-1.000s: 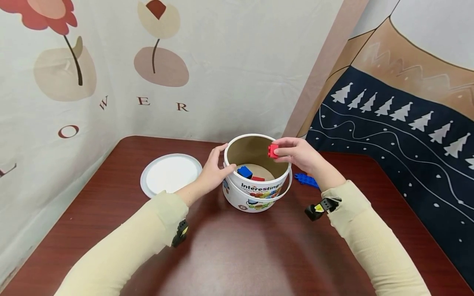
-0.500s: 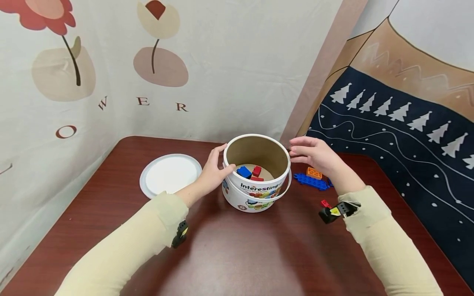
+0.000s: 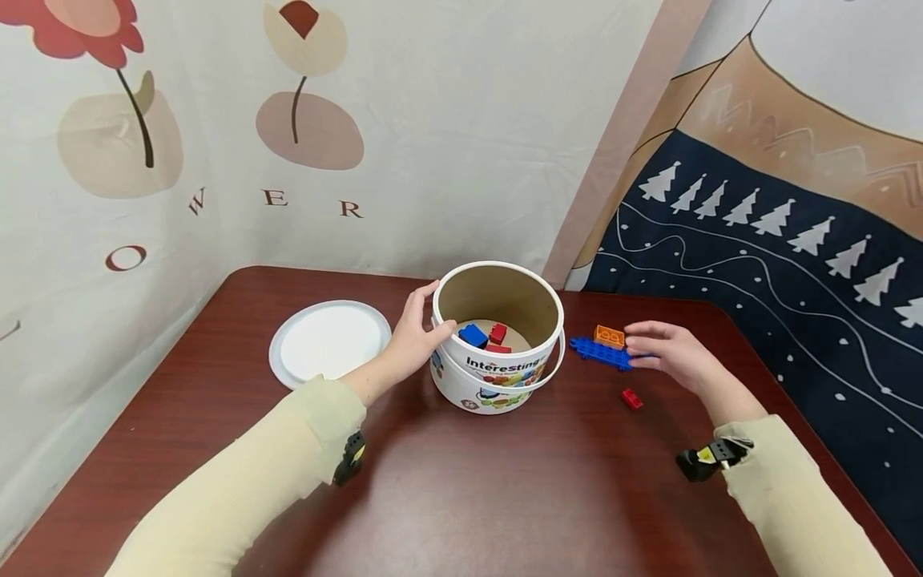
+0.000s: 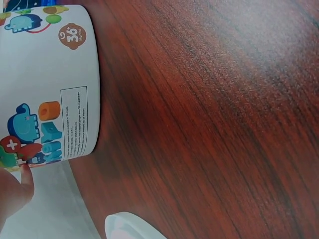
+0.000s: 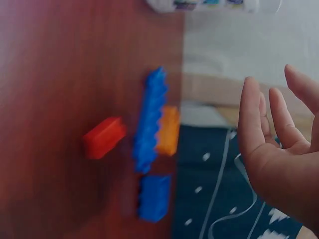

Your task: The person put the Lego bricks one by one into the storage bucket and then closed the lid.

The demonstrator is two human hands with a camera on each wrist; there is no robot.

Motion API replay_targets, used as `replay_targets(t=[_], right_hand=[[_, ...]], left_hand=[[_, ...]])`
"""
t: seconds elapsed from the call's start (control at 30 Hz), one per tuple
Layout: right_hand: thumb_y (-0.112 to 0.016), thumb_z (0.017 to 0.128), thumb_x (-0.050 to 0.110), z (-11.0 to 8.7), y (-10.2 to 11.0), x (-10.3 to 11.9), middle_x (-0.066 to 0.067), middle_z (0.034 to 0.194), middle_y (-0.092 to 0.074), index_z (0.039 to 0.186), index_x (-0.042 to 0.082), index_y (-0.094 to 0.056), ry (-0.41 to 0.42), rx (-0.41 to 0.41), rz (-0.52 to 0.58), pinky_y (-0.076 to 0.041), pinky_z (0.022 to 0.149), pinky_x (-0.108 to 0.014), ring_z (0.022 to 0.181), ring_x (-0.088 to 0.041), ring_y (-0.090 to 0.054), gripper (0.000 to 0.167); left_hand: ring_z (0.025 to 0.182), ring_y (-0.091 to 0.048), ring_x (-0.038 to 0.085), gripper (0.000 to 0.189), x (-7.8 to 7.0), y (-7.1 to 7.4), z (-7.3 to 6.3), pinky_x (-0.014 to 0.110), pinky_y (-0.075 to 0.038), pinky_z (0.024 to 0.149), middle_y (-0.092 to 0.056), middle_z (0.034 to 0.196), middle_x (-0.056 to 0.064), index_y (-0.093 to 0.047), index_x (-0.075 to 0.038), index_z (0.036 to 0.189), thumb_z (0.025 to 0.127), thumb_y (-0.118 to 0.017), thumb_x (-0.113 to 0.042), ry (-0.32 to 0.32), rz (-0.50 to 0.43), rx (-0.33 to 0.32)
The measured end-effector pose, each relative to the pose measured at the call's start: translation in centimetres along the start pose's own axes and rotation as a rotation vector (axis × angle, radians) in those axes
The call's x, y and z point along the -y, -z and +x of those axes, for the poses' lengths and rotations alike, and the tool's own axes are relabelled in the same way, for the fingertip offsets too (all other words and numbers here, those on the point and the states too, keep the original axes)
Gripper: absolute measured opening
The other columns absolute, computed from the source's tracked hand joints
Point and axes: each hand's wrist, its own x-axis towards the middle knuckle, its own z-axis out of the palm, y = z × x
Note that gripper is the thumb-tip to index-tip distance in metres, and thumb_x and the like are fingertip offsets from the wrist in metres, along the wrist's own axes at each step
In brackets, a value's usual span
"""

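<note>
My left hand (image 3: 416,340) holds the left side of a white toy bucket (image 3: 485,401) printed with "Interesting". Inside it lie a blue brick (image 3: 473,335) and two red bricks, one farther back (image 3: 497,333) and one at the near wall. My right hand (image 3: 671,350), empty with fingers extended, hovers just right of an orange brick (image 3: 610,336) and a long blue studded piece (image 3: 601,354). Closer to me lies a small red brick (image 3: 631,399). The right wrist view also shows another blue brick (image 5: 154,198), mostly hidden by my hand in the head view.
A round white lid (image 3: 330,340) lies on the brown table (image 3: 461,489) left of the bucket. The bucket's white handle (image 3: 550,375) hangs down its front right. Printed cloths (image 3: 461,144) stand behind the table and along its right side.
A red brick left my right hand and dropped into the bucket. That hand then moved right and down to the loose bricks. My left hand stayed at the bucket.
</note>
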Motion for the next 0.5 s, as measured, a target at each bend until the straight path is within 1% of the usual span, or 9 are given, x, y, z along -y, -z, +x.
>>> replay_targets(t=[0.03,0.1,0.2,0.27,0.33,0.43,0.5], right_hand=[[-0.058,0.092,0.022,-0.1,0.3,-0.6,0.01,0.101,-0.055,0.104,0.023,-0.059,-0.011,-0.003,-0.005,-0.054,0.077,-0.02,0.085,-0.005,-0.063,0.013],[-0.058,0.092,0.022,-0.3,0.7,-1.8,0.009,0.097,-0.058,0.114,0.012,-0.057,-0.034,-0.006,-0.02,-0.054,0.077,-0.021,0.084,-0.007,-0.063,0.024],[-0.058,0.092,0.023,-0.6,1.1,-3.3,0.009,0.094,-0.061,0.127,-0.004,-0.046,-0.076,-0.004,-0.054,-0.055,0.077,-0.023,0.086,-0.008,-0.063,0.046],[-0.058,0.092,0.023,-0.8,1.2,-4.2,0.008,0.095,-0.061,0.132,-0.012,-0.038,-0.099,0.003,-0.084,-0.055,0.078,-0.024,0.087,-0.008,-0.062,0.056],[-0.058,0.092,0.022,-0.9,1.2,-5.0,0.008,0.096,-0.061,0.133,-0.015,-0.035,-0.12,0.002,-0.105,-0.055,0.078,-0.025,0.087,-0.008,-0.06,0.06],[-0.058,0.092,0.022,-1.0,1.2,-5.9,0.008,0.097,-0.06,0.132,-0.015,-0.036,-0.156,-0.012,-0.132,-0.056,0.078,-0.027,0.086,-0.007,-0.059,0.059],[-0.059,0.091,0.022,-1.0,1.2,-6.4,0.005,0.1,-0.061,0.132,-0.014,-0.037,-0.18,-0.014,-0.151,-0.056,0.078,-0.028,0.086,-0.006,-0.059,0.059]], left_hand=[[0.13,-0.035,0.026,0.069,0.0,0.0,0.0,0.044,-0.039,0.105,-0.027,0.146,0.013,-0.024,-0.009,0.145,0.087,-0.06,-0.018,-0.002,-0.005,-0.002],[0.13,-0.035,0.026,0.069,0.0,0.0,-0.1,0.044,-0.039,0.105,-0.027,0.146,0.013,-0.024,-0.008,0.145,0.086,-0.06,-0.017,-0.008,-0.012,-0.005],[0.13,-0.035,0.026,0.068,0.0,0.0,-0.1,0.045,-0.039,0.105,-0.027,0.146,0.014,-0.025,-0.007,0.145,0.086,-0.059,-0.016,-0.015,-0.023,-0.003],[0.13,-0.034,0.026,0.068,0.0,-0.1,-0.1,0.045,-0.038,0.106,-0.027,0.147,0.014,-0.025,-0.007,0.145,0.087,-0.059,-0.016,-0.011,-0.023,-0.003],[0.131,-0.034,0.026,0.068,0.1,-0.1,-0.1,0.045,-0.038,0.106,-0.027,0.147,0.014,-0.025,-0.007,0.145,0.087,-0.059,-0.017,-0.011,-0.026,-0.003],[0.131,-0.034,0.026,0.068,0.1,-0.1,-0.1,0.045,-0.038,0.106,-0.027,0.147,0.014,-0.025,-0.007,0.145,0.087,-0.059,-0.017,-0.012,-0.029,-0.007],[0.131,-0.034,0.026,0.068,0.0,0.0,0.0,0.044,-0.038,0.106,-0.027,0.147,0.014,-0.026,-0.007,0.145,0.087,-0.059,-0.016,-0.011,-0.031,-0.011]])
